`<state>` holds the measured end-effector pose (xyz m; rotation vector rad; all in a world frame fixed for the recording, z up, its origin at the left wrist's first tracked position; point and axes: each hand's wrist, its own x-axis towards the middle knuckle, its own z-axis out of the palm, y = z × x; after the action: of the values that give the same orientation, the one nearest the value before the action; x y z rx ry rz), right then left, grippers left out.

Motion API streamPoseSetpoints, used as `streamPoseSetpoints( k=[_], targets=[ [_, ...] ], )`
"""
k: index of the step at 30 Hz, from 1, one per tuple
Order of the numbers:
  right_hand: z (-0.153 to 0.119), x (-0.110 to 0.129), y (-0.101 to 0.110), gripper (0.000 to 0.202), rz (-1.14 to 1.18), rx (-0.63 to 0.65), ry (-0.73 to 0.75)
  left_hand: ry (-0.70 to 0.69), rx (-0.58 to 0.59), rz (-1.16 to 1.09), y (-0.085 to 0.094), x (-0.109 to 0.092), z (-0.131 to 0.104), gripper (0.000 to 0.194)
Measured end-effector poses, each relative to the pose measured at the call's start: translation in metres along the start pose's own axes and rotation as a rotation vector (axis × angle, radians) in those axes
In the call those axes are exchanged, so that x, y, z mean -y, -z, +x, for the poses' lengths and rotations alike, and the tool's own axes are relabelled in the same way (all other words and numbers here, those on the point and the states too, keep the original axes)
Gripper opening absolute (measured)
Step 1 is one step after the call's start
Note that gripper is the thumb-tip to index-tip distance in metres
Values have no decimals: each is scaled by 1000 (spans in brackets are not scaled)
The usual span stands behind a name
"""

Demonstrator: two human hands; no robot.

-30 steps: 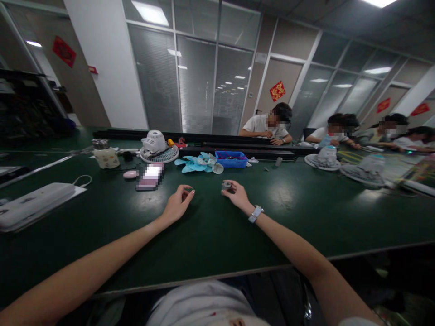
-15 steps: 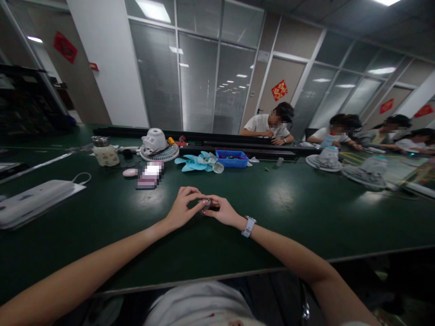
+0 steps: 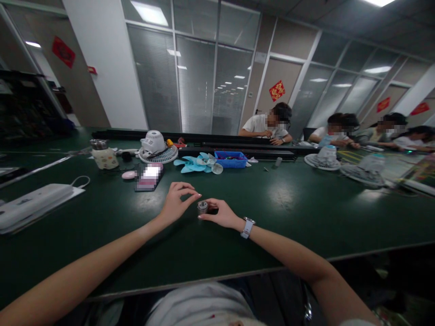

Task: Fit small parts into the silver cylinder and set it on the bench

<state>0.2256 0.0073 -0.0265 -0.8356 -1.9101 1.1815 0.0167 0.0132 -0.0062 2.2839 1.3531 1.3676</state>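
- right hand at centre frame, low on the green table — thumb and fingers closed around a small silver cylindrical part, holding it upright just above or on the tabletop, can't tell which
- white watch on the right wrist
- left hand just left of the part, thumb and forefinger pinched together, other fingers curled; whether the pinch holds anything is too small to tell
- left fingertips close to the part, not clearly touching it
- upper centre of the frame: pile of light-blue fan blades, blue bin right beside it
- left of the blades: white fan body lying on its round grille, with an orange-handled tool just beside it
- further left: small patterned jar with a metal lid, pink oval object, blurred phone-like item
- far left edge: flat white device with a cord loop
- right side of the frame: more white fan parts on the table
- across the table, upper right: several other people seated, hands at their own work, well apart from the part
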Motion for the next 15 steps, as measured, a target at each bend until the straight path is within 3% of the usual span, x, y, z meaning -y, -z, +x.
streamPoseSetpoints(
  k=[7, 15],
  targets=[
    [-1, -2, 2, 50, -22, 30, 41, -72, 204, -38, -6, 0, -8, 24],
    [0, -3, 0, 50, -69, 13, 53, 37, 171, -75, -8, -3, -8, 29]
  ],
)
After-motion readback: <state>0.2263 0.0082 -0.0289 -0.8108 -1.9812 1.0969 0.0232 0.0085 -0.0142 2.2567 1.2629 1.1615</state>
